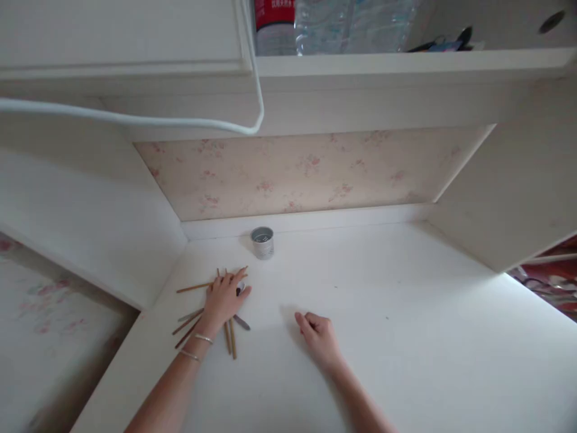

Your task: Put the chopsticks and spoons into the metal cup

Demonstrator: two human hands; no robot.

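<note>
Beneath our left hand (220,302) and right hand (319,338) lies a wide white table (406,373). The left hand is released, fingers splayed; the right hand is loosely clenched, no object visible. Beyond the left hand stands an upright grey cylindrical metal-looking cup (263,248). Under and around the left hand lie thin brown wood-like sticks (233,341): we should draw fingers together evenly, since these may roll.
</note>
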